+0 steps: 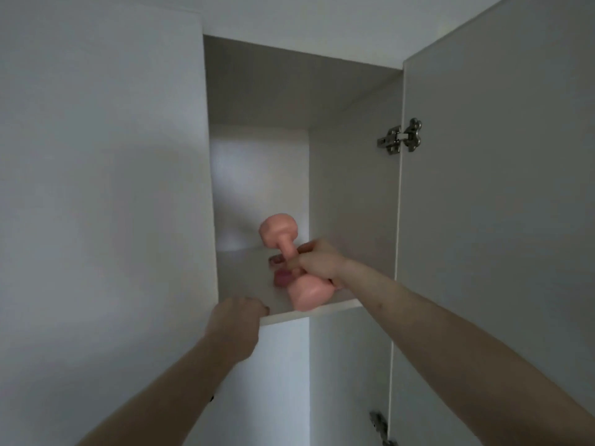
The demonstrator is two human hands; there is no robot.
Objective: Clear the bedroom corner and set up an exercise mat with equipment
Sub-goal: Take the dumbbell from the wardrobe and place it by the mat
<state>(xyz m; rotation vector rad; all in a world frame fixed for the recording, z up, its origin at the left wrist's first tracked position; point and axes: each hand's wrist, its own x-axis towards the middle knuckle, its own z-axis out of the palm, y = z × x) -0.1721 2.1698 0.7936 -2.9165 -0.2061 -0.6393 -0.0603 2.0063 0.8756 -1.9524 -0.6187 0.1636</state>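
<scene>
At about 9 o'clock a plain white cabinet side panel (103, 188) fills the view. Toward 7 o'clock the left hand (236, 320) reaches up, its fingers curled over the front edge of the white shelf (335, 306) and gripping it. Near the centre, at roughly 6 o'clock of the open compartment, a pink dumbbell (302, 289) lies on that shelf, tilted so one head points back at 11 o'clock and the other sits at the shelf's front lip. The right hand (317, 260) wraps around its handle (fingertips show on the far side of the bar), holding it firmly. A second pink shape just left of the near head is too blurred to name. At 3 o'clock the cabinet door (495, 220) stands open, with a metal hinge (400, 136) at 2 o'clock.
</scene>
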